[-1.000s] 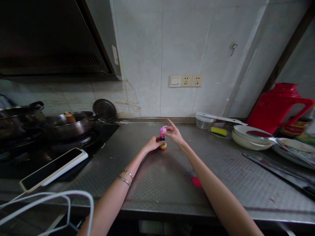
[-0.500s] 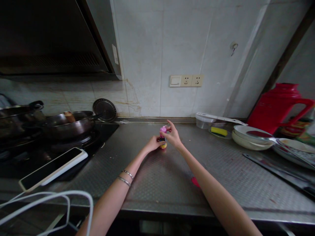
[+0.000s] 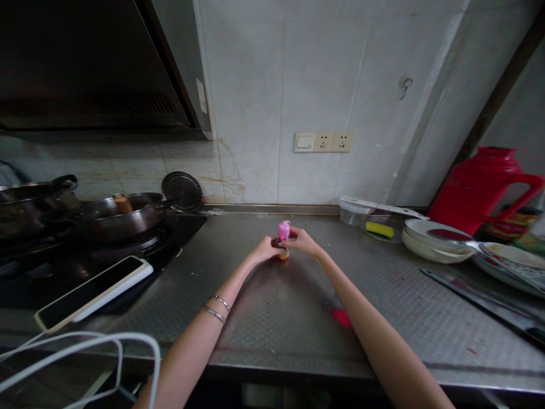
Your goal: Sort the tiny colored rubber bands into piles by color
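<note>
A small jar (image 3: 283,257) with a yellowish lower part stands upright on the metal counter (image 3: 272,318). On top of it sits a pink figure-like piece (image 3: 283,229) with a thin curled strand. From the left, my left hand (image 3: 268,249) is closed round the jar's side. My right hand (image 3: 298,241) grips it from the right, fingers behind and thumb in front, just below the pink piece. The jar's middle is mostly hidden by my fingers. A red-pink flat object (image 3: 341,317) lies beside my right forearm.
Pans (image 3: 119,218) rest on the stove at left, near a white-edged device (image 3: 93,292) and white cables (image 3: 149,341). At right are a yellow sponge (image 3: 379,229), stacked bowls (image 3: 434,250), a long dark utensil (image 3: 472,298) and a red thermos (image 3: 472,187).
My right hand has moved down from the pink piece to the jar below it, and its raised finger has lowered. The pink piece is now more exposed. My left hand stays at the jar.
</note>
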### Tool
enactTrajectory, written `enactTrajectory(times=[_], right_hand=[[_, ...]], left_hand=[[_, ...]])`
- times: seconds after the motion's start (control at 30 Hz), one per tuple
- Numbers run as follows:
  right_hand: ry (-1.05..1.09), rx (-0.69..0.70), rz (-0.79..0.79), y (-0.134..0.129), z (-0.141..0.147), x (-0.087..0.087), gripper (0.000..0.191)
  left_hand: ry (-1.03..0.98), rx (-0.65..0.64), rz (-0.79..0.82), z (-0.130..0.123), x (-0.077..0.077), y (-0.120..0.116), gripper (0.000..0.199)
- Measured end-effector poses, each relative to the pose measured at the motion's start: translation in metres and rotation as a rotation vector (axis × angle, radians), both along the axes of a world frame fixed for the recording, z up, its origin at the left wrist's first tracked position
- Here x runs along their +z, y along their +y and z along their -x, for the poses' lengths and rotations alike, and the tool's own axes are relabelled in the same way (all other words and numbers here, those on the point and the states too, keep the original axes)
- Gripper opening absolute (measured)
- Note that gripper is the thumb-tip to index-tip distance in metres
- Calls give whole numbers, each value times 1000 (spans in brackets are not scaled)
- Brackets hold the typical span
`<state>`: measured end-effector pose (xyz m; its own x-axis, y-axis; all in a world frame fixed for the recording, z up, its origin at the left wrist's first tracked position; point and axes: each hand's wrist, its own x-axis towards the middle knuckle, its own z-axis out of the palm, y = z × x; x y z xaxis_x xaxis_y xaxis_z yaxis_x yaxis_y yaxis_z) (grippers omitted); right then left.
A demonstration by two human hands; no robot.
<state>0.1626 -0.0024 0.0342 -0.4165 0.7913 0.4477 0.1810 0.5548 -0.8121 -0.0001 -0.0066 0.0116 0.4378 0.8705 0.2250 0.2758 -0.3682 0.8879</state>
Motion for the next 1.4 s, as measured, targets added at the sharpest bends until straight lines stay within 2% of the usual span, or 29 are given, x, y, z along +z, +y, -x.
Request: enactTrajectory(times=[0.13, 0.23, 0.33, 0.43, 0.57, 0.7, 0.87, 1.2, 1.4], right_hand=[[-30, -80, -37, 4, -3, -3, 32], [-29, -181, -64, 11, -18, -4, 31], [-17, -307, -58, 19, -52, -2, 33], [-10, -498, -73, 23, -100, 2, 34], [-215, -811, -154, 24, -160, 4, 37], [-330, -979, -181, 24, -197, -2, 40], [-405, -1030, -194, 22, -212, -13, 37], [-468, -1002, -128, 24, -216, -20, 41], [-586, -977, -39, 19, -216, -26, 50]], left_hand=[[-43, -92, 31, 2, 1, -1, 49], [-82, -5, 93, 3, 0, 1, 66], [-95, 95, 128, 2, -1, 2, 78], [-94, 85, 132, -1, -1, 1, 70], [-93, 109, 99, -4, -2, -2, 53], [-85, 138, 118, -4, -4, -1, 34], [-116, 158, 201, -1, -7, 3, 23], [-164, 137, 260, 4, -7, 4, 23], [-263, 143, 237, 2, -19, 5, 21]])
